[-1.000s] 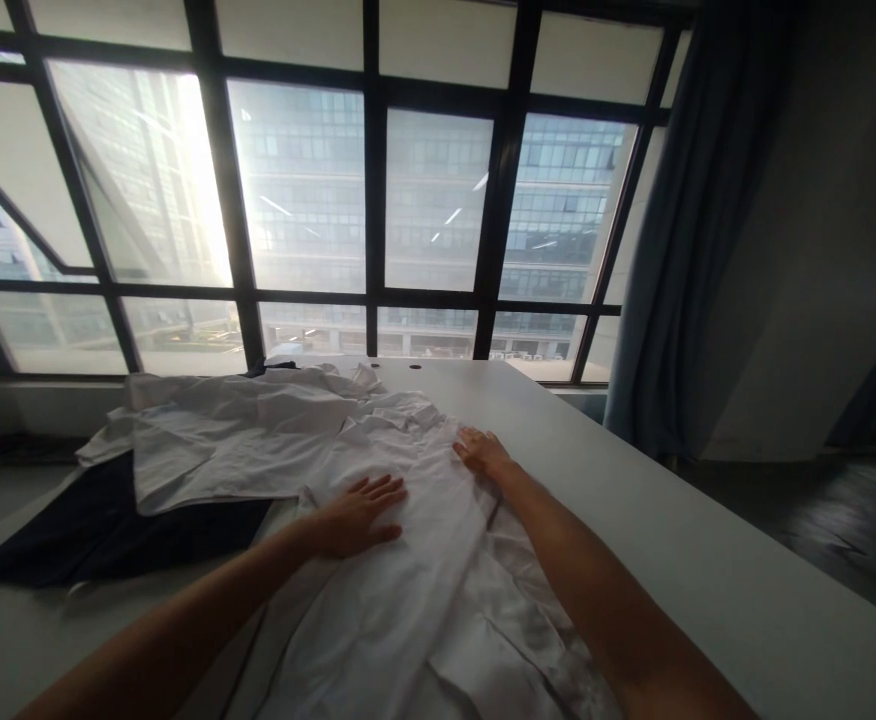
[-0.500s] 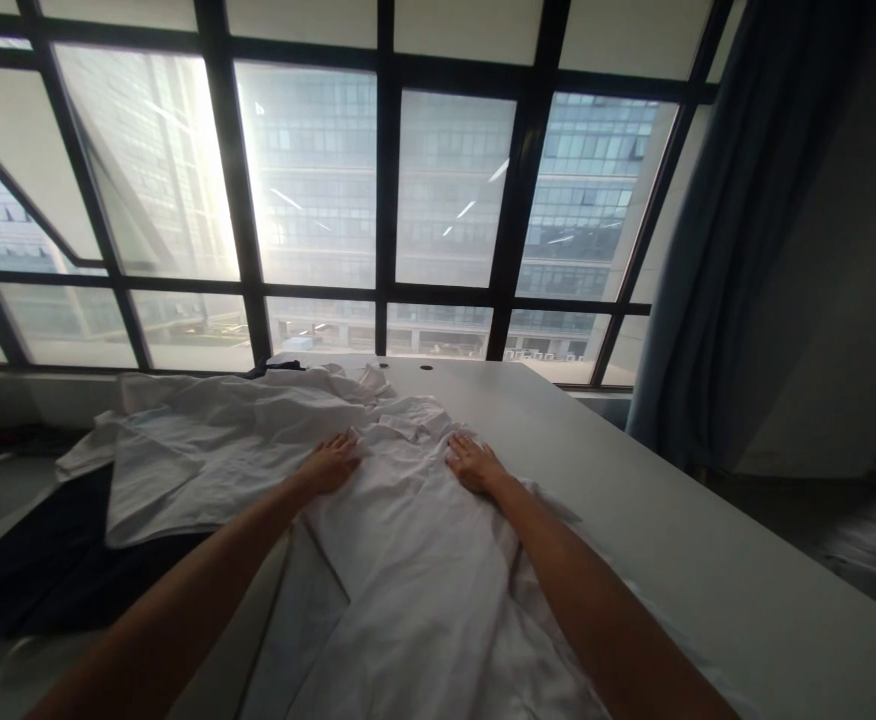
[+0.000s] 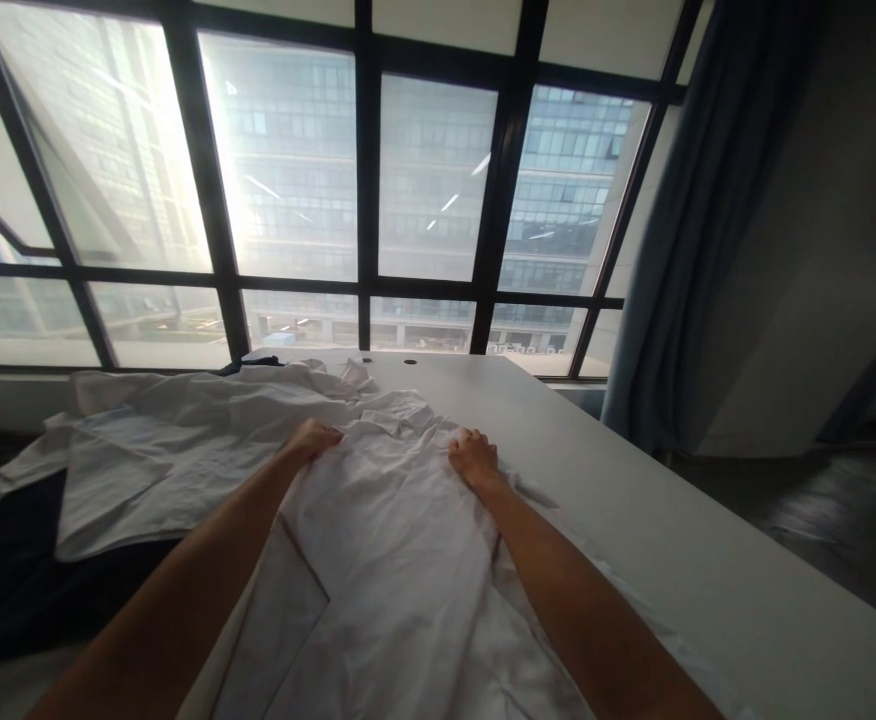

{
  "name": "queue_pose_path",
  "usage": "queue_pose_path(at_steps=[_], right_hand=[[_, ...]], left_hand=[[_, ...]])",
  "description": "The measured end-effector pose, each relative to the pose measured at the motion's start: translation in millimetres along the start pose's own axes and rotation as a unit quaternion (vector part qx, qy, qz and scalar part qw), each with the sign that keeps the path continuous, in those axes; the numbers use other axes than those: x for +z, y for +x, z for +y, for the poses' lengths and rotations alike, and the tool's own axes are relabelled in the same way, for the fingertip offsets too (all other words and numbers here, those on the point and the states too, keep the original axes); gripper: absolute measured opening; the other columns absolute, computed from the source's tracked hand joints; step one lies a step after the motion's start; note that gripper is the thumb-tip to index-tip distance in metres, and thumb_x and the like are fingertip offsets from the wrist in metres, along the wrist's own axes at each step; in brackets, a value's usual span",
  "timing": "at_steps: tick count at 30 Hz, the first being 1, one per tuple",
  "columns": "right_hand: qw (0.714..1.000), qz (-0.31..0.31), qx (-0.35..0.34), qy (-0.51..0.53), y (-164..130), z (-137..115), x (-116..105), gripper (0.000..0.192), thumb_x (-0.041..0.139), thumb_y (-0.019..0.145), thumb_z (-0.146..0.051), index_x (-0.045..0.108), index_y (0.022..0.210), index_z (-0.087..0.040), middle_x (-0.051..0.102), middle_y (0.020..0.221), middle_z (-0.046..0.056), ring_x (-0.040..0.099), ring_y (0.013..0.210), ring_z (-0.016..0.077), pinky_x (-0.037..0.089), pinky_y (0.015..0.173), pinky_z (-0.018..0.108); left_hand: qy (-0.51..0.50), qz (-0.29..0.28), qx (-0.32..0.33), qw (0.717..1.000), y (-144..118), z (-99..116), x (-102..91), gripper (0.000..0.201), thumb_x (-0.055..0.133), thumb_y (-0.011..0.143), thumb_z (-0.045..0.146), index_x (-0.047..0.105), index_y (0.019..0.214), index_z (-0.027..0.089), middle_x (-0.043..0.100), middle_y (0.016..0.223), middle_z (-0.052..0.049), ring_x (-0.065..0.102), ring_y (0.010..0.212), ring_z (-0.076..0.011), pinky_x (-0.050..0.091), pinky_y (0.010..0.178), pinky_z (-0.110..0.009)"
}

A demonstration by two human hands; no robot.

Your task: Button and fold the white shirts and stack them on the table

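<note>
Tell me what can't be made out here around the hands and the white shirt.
- Head view: fingertips of the left hand and right hand curl into the white shirt, so the grip is hidden.
- Shirt's near end: cut off by the bottom edge.
- Dark garment: mostly covered by another white garment, and cut off at the left edge.
- Table under the clothes: hidden.

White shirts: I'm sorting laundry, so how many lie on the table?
2: one white shirt under both hands, another spread to its left over a dark garment. More may be hidden.
</note>
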State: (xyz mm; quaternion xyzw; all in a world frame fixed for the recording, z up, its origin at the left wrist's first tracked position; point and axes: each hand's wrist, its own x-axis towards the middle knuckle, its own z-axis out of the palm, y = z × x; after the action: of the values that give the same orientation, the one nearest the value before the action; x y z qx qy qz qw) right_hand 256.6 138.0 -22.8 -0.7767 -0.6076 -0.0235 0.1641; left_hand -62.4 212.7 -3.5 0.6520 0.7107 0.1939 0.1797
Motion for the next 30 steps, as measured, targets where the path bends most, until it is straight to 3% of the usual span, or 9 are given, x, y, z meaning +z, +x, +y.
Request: queue_pose_path(at_steps=[5,8,10,14,17,20,22,26,30], right_hand=[[0.997,-0.020,0.049,0.049,12,13,-5,0.036,0.057,0.085,-0.031,0.068,0.114,-0.013,0.066,0.119,0.019,0.061,0.113,0.0300,0.048,0.087,0.036],[0.989,-0.053,0.058,0.127,26,19,-9,0.023,0.063,0.080,-0.026,0.073,0.099,-0.017,0.073,0.105,0.013,0.067,0.101,0.0258,0.048,0.077,0.028],[0.985,-0.046,0.059,0.156,35,22,-12,0.021,0.065,0.078,-0.024,0.073,0.097,-0.017,0.074,0.102,0.011,0.068,0.097,0.0239,0.047,0.073,0.024],[0.989,-0.022,0.061,0.136,47,25,-13,0.035,0.066,0.077,-0.022,0.067,0.111,-0.013,0.071,0.108,0.013,0.067,0.100,0.0236,0.048,0.077,0.024],[0.997,-0.015,0.039,0.064,49,23,-10,0.051,0.066,0.079,-0.027,0.058,0.127,-0.012,0.062,0.127,0.019,0.059,0.115,0.0288,0.047,0.090,0.034],[0.998,-0.016,-0.051,0.027,55,19,-4,0.046,0.056,0.088,-0.029,0.055,0.134,-0.020,0.053,0.140,0.015,0.050,0.127,0.0274,0.040,0.102,0.039],[0.996,-0.031,-0.065,0.051,65,15,-1,0.043,0.047,0.095,-0.032,0.055,0.135,-0.022,0.053,0.141,0.013,0.050,0.128,0.0244,0.039,0.104,0.036],[0.993,-0.066,0.018,0.100,94,8,2,0.047,0.043,0.097,-0.041,0.062,0.127,-0.010,0.063,0.128,0.020,0.058,0.121,0.0254,0.045,0.096,0.030],[0.984,-0.082,0.040,0.150,114,0,1,0.038,0.063,0.086,-0.041,0.072,0.104,-0.009,0.073,0.104,0.016,0.066,0.104,0.0259,0.050,0.080,0.027]], left_hand=[[-0.090,-0.002,-0.001,0.996,10,4,-2.3,0.017,0.068,0.073,0.026,0.068,0.064,0.013,0.063,0.058,-0.007,0.062,0.056,-0.0192,0.040,0.045,-0.023],[-0.141,-0.002,0.009,0.990,18,9,-10.0,0.013,0.063,0.076,0.023,0.069,0.078,0.011,0.065,0.064,-0.005,0.061,0.055,-0.0174,0.042,0.046,-0.022],[-0.139,0.035,0.029,0.989,25,15,-16.1,0.021,0.063,0.076,0.020,0.069,0.093,0.011,0.069,0.074,-0.005,0.064,0.061,-0.0173,0.045,0.051,-0.022],[-0.042,0.128,0.087,0.987,35,23,-17.6,0.034,0.057,0.084,0.020,0.064,0.116,0.013,0.073,0.096,-0.009,0.068,0.083,-0.0193,0.051,0.071,-0.024],[0.045,0.143,0.126,0.981,29,26,-2.8,0.040,0.056,0.085,0.019,0.061,0.124,0.011,0.069,0.113,-0.014,0.065,0.104,-0.0252,0.049,0.089,-0.031],[0.107,0.147,0.200,0.963,17,29,17.9,0.043,0.056,0.086,0.020,0.059,0.129,0.015,0.059,0.134,-0.016,0.053,0.124,-0.0302,0.042,0.103,-0.039],[0.151,0.129,0.241,0.950,10,32,27.7,0.041,0.052,0.091,0.025,0.058,0.131,0.019,0.054,0.140,-0.014,0.049,0.128,-0.0306,0.040,0.106,-0.042],[0.136,0.132,0.169,0.967,15,39,25.9,0.042,0.040,0.098,0.032,0.057,0.133,0.016,0.056,0.138,-0.016,0.053,0.125,-0.0286,0.042,0.103,-0.039],[0.099,0.119,0.109,0.982,33,42,5.7,0.037,0.043,0.096,0.032,0.070,0.115,0.014,0.066,0.121,-0.017,0.060,0.114,-0.0293,0.045,0.095,-0.035]])
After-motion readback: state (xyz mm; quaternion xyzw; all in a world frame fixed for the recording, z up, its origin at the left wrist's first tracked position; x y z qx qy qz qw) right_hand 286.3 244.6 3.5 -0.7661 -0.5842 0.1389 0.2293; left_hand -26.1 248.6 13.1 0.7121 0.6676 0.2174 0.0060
